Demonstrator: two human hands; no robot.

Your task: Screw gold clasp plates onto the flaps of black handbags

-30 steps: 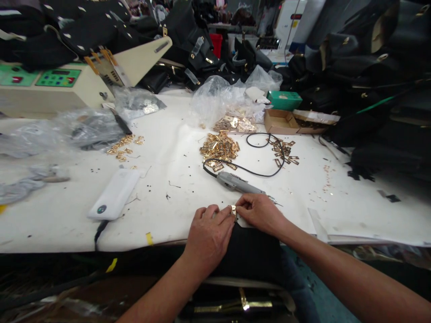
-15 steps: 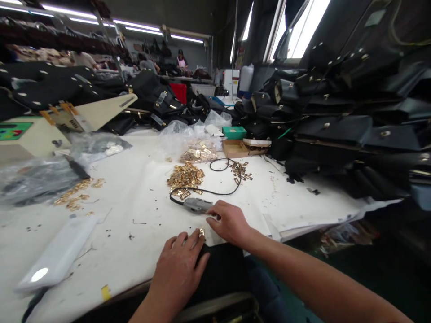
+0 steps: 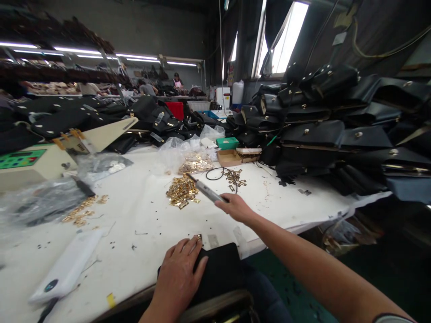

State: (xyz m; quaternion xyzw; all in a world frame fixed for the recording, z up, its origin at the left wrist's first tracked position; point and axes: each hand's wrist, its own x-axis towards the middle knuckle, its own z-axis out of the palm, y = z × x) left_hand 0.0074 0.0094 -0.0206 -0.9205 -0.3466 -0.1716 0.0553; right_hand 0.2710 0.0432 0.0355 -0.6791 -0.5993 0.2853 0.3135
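My right hand [image 3: 235,207] is wrapped round the end of a slim grey electric screwdriver [image 3: 208,192], lifted over the white table. Its black cord end points to the far left, by a pile of gold metal fittings [image 3: 182,190]. Close to the table's front edge, my left hand [image 3: 178,269] lies flat on a black bag [image 3: 222,271], with the thumb apart from the fingers. A small gold clasp [image 3: 200,237] shows just beyond its fingertips. Whether the fingers touch the clasp I cannot tell.
Loose dark-gold frames [image 3: 235,178] lie right of the pile, before an open cardboard box [image 3: 229,158] and a green box [image 3: 226,143]. Black bags [image 3: 310,134] are stacked at right. A cream machine [image 3: 40,163] and a white power bank-like block [image 3: 67,264] are at left.
My right hand has picked the electric screwdriver up off the table and raised it. My left hand stays on the bag. The view has tilted up slightly.
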